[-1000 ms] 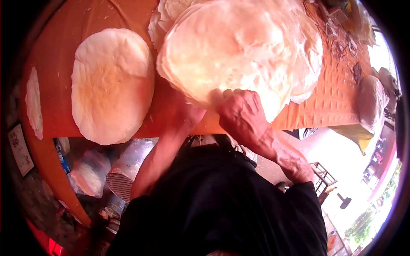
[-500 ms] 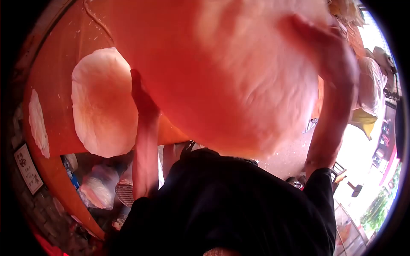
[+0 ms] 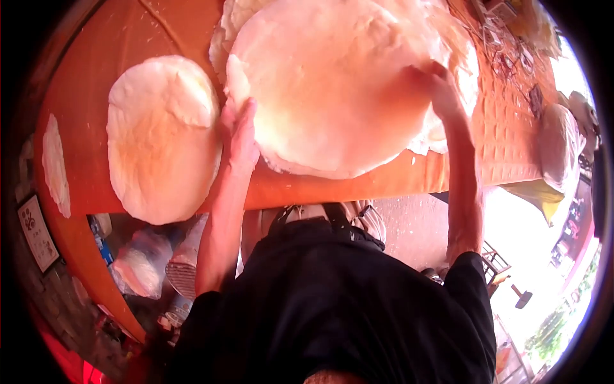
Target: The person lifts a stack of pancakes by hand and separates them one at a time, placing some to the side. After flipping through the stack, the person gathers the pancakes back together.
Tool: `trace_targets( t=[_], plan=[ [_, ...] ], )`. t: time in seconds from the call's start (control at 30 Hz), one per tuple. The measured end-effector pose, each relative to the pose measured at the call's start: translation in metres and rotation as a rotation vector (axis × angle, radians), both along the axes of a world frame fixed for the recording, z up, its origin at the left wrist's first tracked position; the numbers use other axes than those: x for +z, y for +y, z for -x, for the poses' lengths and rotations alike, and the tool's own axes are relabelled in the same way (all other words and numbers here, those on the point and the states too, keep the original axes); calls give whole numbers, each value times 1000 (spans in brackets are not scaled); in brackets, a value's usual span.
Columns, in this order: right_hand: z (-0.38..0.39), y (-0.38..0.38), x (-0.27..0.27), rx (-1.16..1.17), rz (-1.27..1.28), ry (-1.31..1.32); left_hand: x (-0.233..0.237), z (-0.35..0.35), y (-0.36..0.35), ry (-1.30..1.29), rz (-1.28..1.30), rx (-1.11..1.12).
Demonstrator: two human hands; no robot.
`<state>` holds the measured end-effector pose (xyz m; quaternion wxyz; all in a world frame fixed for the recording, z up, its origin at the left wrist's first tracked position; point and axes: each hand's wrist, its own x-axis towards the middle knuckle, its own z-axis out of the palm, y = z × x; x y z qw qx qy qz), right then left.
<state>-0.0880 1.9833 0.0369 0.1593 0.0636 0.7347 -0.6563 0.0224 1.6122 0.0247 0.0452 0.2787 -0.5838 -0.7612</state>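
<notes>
A large, round, thin dough sheet lies over other pale sheets, whose ragged edges stick out behind it and to its right. At its lower left rim is my left hand, thumb and fingers stretched out and apart. My right hand reaches over the right part of the sheet, its fingers smeared by motion. Just left of my left hand, a smaller oval dough sheet rests on the orange table cover, a flap folded over at its upper right.
A narrow pale dough piece lies at the table's far left. Clear plastic bags sit below the table edge. To the right stand a wrapped white bundle and a metal-framed stool. A framed sign is at left.
The large dough sheet, held up close to the camera before, has come down onto the pile. Both my hands have moved in, the left one to the right and the right one to the left.
</notes>
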Motion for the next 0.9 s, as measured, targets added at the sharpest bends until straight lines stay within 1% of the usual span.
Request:
trace_targets(
  t=[0.03,0.07,0.1,0.2,0.27,0.33,0.37,0.4,0.43,0.47,0.53,0.57,0.6,0.63,0.67,0.7,0.77,0.83,0.87,0.9],
  plan=[
    [1,-7,11,-70,-5,-85,-7,0,-5,-4,-19,-20],
    [4,1,8,-56,113,-143,-8,2,-7,-2,-41,-44],
    [4,5,5,-44,126,-205,-8,2,-10,-28,-117,-50],
    [24,23,-12,-7,201,-402,-5,6,-12,-77,-190,-48],
    [29,27,-17,-7,153,-366,4,8,-14,-24,-307,-56],
    [22,-3,22,-35,-10,-160,16,9,-19,3,-422,-51],
    [14,-7,34,13,60,-4,40,8,-17,-13,-565,-27],
    [2,-9,41,-86,64,-51,43,3,-24,111,-714,-35],
    [-12,-10,48,-186,67,-97,42,-4,-30,139,-795,-75],
    [-17,-1,28,-257,89,-128,37,-11,-32,173,-876,-116],
    [-38,8,-11,-359,96,-135,18,-23,-12,122,-758,-14],
    [-53,10,-16,-301,160,-220,6,-28,-8,77,-716,-78],
    [-67,12,-21,-241,217,-306,0,-31,0,94,-673,-110],
    [-82,-23,0,-334,265,-304,1,-28,6,122,-561,-96],
    [-90,-33,11,-370,288,-309,3,-28,11,142,-450,-79],
    [-96,-12,5,-208,296,-348,5,-29,15,88,-349,-68],
    [-96,-1,9,-83,389,-372,9,-22,20,2,-140,-53],
    [-95,-4,18,-163,551,-362,6,-19,17,17,-171,-72],
    [-81,-3,18,-225,627,-402,3,-20,15,20,-188,-83],
    [-71,-1,22,-219,630,-417,1,-22,14,33,-177,-91]
  ],
)
